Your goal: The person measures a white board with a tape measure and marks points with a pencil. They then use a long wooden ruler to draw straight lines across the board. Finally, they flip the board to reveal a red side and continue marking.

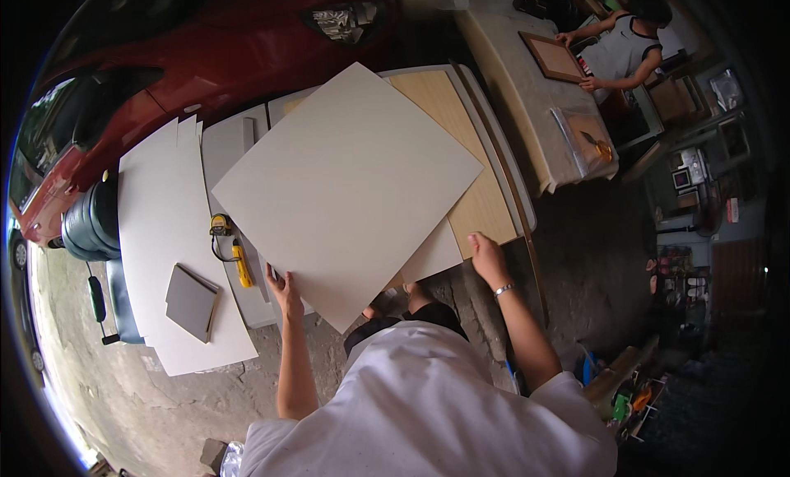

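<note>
Head view. Large cream-white board [346,189] lies turned diamond-wise over the bench [247,148], its lowest corner overhanging the near edge. Under it: a light wood-grain panel [469,172] toward the bench's right edge, and a second pale sheet [436,255] showing at the near right.

Left hand [284,292]: fingers curled onto the board's lower-left edge near the bench's near edge, gripping it. Right hand [487,259]: at the near right corner of the stack, resting on the wood-grain panel's near edge where the pale sheet ends; fingers bent, but whether it pinches an edge I cannot tell. Bracelet on that wrist.

Judgement: the board is wide and thin, likely to flex. Both hands sit low on one side, so the far corner is unsupported only by the bench. Sliding flat suits it better than lifting by one edge; keep the overhanging corner from sagging.

To the left: yellow hand tool [234,255] with cord, just beside the board's left edge, a snag risk. Further left, white sheets [164,222] with a small grey board [191,300] on top. Red car [206,41] beyond the far edge. Another person [625,49] holds a wooden frame [553,57] at a separate table, well apart.
</note>
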Available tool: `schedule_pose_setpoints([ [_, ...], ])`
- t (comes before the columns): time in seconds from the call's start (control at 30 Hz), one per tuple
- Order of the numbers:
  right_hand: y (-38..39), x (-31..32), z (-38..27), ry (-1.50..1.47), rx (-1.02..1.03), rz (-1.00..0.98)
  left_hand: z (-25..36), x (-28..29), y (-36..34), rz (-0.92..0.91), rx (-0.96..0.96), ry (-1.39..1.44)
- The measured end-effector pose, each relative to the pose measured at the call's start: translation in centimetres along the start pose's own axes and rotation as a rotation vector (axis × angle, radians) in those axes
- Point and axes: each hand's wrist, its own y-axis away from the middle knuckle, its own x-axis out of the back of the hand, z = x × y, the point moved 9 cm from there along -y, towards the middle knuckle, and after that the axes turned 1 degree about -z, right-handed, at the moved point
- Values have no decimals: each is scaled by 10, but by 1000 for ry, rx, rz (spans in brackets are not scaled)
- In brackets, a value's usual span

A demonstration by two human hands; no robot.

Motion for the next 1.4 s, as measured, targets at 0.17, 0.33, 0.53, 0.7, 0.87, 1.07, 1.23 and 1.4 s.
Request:
schedule_pose_setpoints([
  [0.17, -5, 29, 168, 97, -384, 208, 21, -7, 10, 11, 8, 52],
  [0.33, 37, 30, 266, 420, -520, 212, 46, -13, 28, -31, 0, 43],
  [0.53, 15, 27, 307, -68, -557, 180, 43, -2, 48, 14, 257, -98],
  [0.7, -63, 27, 263, -293, -294, 166, 20, 6, 21, 28, 358, -198],
  [0.87, -89, -4, 230, 79, -194, -166, -2, 0, -7, 118, 296, -467],
  [1.07, -87, -6, 265, -93, -311, -119, -9, -34, -15, 309, 172, -792],
  [1.23, -85, -14, 288, -1, -309, -46, -19, -53, -28, 241, 206, -987],
  [1.4, -90, -17, 294, 50, -224, -17, -2, -65, -17, 184, 39, -1082],
])
